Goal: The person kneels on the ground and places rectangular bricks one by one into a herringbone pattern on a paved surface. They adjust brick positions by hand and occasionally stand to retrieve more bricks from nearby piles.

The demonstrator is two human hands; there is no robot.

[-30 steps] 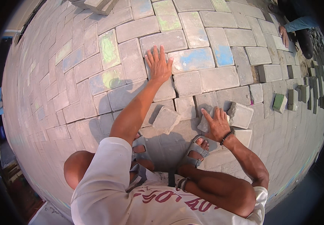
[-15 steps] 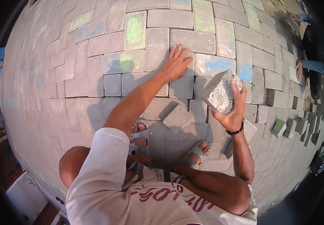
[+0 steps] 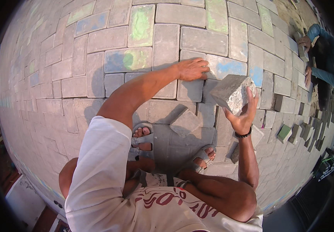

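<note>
My left hand [image 3: 193,69] rests on the grey pavers, fingers apart and slightly bent at a seam beside a blue-smudged paver [image 3: 226,68]. My right hand [image 3: 243,110] grips a broken paver block [image 3: 233,89], raised off the ground with its rough, pale face toward the right. Below, between my hands, a loose paver piece [image 3: 184,121] lies askew on the paving. More loose pieces [image 3: 256,135] lie partly hidden behind my right wrist and forearm. My sandalled feet [image 3: 141,137] are just below.
Herringbone paving [image 3: 97,40] with green and blue smudges surrounds me. At the right, another person's hands [image 3: 305,43] and blue sleeves [image 3: 327,75] are at the paving's edge, beside bare sand [image 3: 290,15]. Below them stand rows of loose pavers [image 3: 308,133], one green-faced [image 3: 284,133].
My right hand has lifted the broken block from the ground and moved it slightly right. My left hand has shifted right, its fingers now bent. The other person's hand holds a paver higher up.
</note>
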